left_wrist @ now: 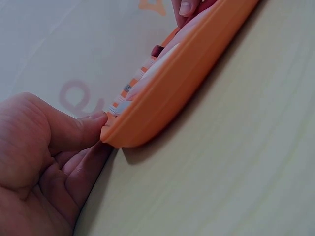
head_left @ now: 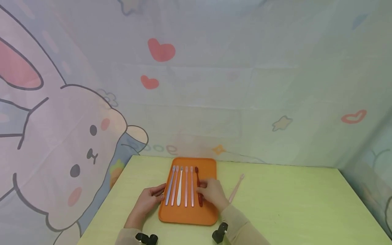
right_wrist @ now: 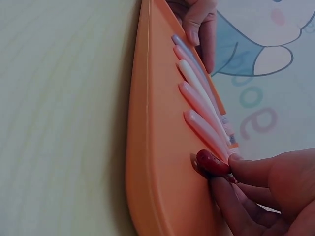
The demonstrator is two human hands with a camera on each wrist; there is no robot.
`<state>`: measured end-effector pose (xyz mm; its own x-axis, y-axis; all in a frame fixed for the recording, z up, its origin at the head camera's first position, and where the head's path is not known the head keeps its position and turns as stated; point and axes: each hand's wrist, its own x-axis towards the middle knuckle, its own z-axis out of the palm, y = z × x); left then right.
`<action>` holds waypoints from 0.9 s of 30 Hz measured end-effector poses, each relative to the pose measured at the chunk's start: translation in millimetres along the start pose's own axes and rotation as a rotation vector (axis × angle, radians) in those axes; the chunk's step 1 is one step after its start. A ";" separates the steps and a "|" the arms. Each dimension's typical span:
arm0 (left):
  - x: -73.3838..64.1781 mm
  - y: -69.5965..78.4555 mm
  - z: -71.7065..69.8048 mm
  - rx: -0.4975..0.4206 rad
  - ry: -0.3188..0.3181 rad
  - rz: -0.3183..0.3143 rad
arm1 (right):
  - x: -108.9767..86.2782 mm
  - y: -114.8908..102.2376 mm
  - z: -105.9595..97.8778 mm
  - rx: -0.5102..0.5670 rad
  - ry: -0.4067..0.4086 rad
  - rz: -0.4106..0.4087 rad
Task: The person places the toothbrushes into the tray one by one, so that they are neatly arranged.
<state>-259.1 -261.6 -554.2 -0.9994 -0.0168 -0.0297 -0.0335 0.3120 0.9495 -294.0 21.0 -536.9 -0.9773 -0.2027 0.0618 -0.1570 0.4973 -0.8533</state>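
An orange tray (head_left: 190, 217) lies on the table with several toothbrushes side by side on it, heads toward the back. From the left they are a bluish-purple toothbrush (head_left: 169, 189), a pink one, a white toothbrush (head_left: 179, 190), two more pink ones and a dark red toothbrush (head_left: 200, 201). My right hand (head_left: 214, 194) pinches the red toothbrush by its handle between thumb and fingers, close over the tray. With the thumb on the rim, my left hand (head_left: 147, 203) grips the tray's left edge; in the left wrist view the thumb (left_wrist: 81, 130) presses at the tray's corner.
A pale pink toothbrush (head_left: 237, 188) lies on the yellow-green table (head_left: 291, 204) to the right of the tray, its lower end hidden behind my right wrist. Behind the table hangs a printed cloth (head_left: 208, 85) with a rabbit and hearts.
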 end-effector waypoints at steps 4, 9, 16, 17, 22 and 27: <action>0.0 0.6 0.3 0.003 0.002 -0.001 | 0.0 -0.6 -0.4 -0.015 0.002 0.004; 1.2 -1.3 0.5 0.002 -0.003 0.001 | -2.7 -3.4 -3.5 -0.018 0.001 0.011; 1.9 -3.0 0.6 -0.023 0.005 0.001 | -7.1 -5.7 -9.7 -0.070 0.008 0.005; 1.9 -3.1 0.6 -0.023 0.003 0.002 | -7.7 -5.6 -11.2 -0.083 0.016 -0.007; 1.4 -2.2 0.7 -0.021 0.001 -0.003 | -9.7 -2.8 -18.1 -0.118 0.063 -0.042; 1.6 -2.5 1.5 -0.018 0.003 0.003 | -11.3 4.9 -28.7 -0.102 0.115 -0.047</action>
<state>-260.6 -260.9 -557.1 -0.9995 -0.0187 -0.0258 -0.0301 0.2952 0.9549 -287.8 49.9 -527.0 -0.9775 -0.1325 0.1644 -0.2109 0.5741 -0.7911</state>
